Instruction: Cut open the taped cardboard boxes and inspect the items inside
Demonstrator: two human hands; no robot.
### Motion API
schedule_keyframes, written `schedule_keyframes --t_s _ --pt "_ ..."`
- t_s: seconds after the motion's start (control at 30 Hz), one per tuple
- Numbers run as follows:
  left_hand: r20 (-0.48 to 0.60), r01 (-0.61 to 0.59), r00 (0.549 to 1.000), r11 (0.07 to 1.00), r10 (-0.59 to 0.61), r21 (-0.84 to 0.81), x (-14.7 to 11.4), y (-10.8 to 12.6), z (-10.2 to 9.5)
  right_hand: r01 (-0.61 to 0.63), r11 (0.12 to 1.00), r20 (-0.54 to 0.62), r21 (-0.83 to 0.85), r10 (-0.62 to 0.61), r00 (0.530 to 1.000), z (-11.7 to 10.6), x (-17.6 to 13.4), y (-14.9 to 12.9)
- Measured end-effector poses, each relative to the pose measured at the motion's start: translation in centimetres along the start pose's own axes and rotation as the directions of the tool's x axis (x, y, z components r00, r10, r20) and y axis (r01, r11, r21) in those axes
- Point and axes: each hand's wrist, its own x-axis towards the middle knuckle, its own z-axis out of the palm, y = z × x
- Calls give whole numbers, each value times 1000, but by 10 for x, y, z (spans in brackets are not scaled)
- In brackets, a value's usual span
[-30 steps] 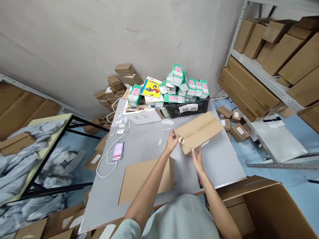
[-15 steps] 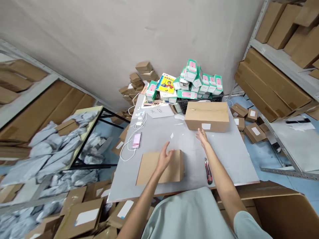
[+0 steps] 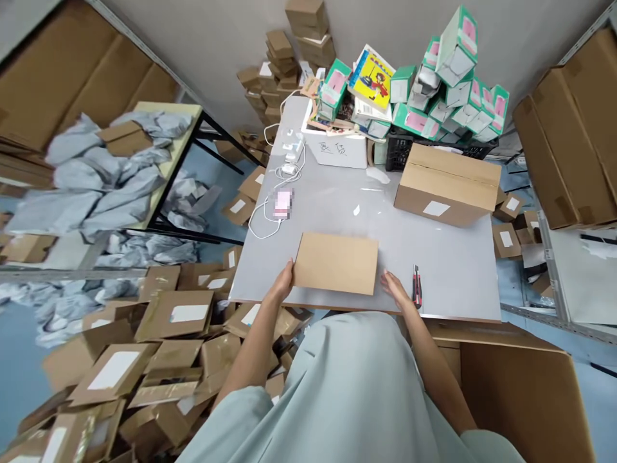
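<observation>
A plain cardboard box [image 3: 336, 262] lies near the front edge of the grey table. My left hand [image 3: 283, 283] is at its left end, thumb along the edge and the other fingers partly hidden against the side. Just off the box's right end, my right hand [image 3: 396, 287] is open, fingers apart and nothing in them. A red and black utility knife [image 3: 417, 287] lies to the right of that hand. Farther back on the right sits a larger taped cardboard box [image 3: 448, 183] with a white label.
Green and white boxes [image 3: 457, 48] pile up in a black crate [image 3: 398, 149] at the back. Beside them stands a white bin [image 3: 337, 152] with books. A phone [image 3: 283, 204] and white cables lie left. Parcels [image 3: 186, 313] cover the floor; an open carton [image 3: 520, 399] stands at right.
My left hand has moved from above the smaller box to its left end. My right hand has come back from the larger box to near the smaller one's right end. The view has tilted down.
</observation>
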Motion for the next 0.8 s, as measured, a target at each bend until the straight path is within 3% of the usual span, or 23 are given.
schedule_keyframes --t_s 0.13,0.27,0.53,0.8 --pt "149 95 986 984 -73 -151 15 -12 2 48 998 48 -30 -46 998 25 1 -12" --pt "242 91 970 967 -32 -236 12 -24 2 96 995 11 -28 -96 995 54 -10 -17" --pt "297 -6 950 959 94 -283 -7 -31 -24 184 982 -240 -47 -190 952 73 -49 -27" --pt "275 -201 927 958 253 -204 -22 -20 -54 273 934 -266 -232 -331 905 86 -103 -48"
